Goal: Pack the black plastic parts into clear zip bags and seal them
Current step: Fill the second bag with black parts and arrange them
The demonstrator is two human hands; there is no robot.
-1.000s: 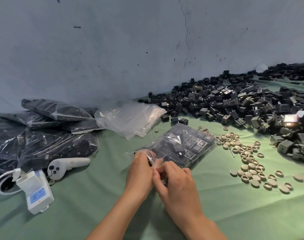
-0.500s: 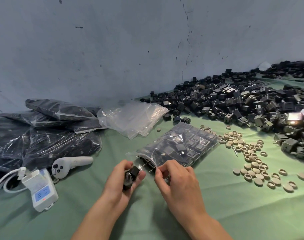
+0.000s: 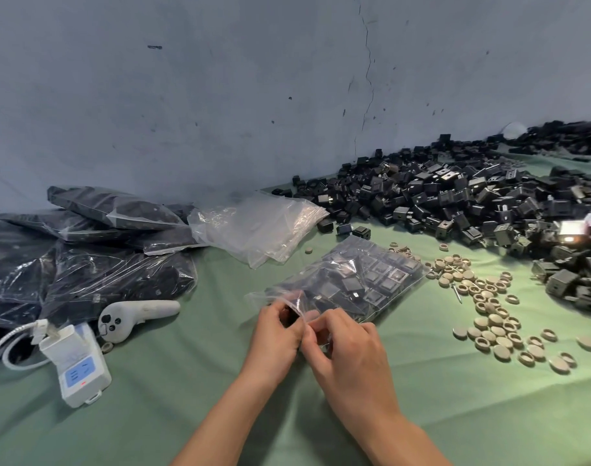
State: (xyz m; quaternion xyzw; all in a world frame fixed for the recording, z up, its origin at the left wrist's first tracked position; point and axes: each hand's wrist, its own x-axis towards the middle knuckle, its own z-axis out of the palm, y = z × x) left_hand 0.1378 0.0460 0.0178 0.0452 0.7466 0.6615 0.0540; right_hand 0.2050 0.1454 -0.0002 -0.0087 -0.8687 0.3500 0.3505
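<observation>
I see my left hand (image 3: 276, 332) and right hand (image 3: 349, 351) with fingers curled, pinching the mouth of the clear zip bag (image 3: 324, 275), which lies full of black parts (image 3: 393, 275) on the green surface (image 3: 186, 381).

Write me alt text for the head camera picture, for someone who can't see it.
The left hand and right hand pinch the mouth of a clear zip bag full of black plastic parts on a green cloth. A pile of loose parts lies to the right, beige caps near it, filled bags at left.
</observation>
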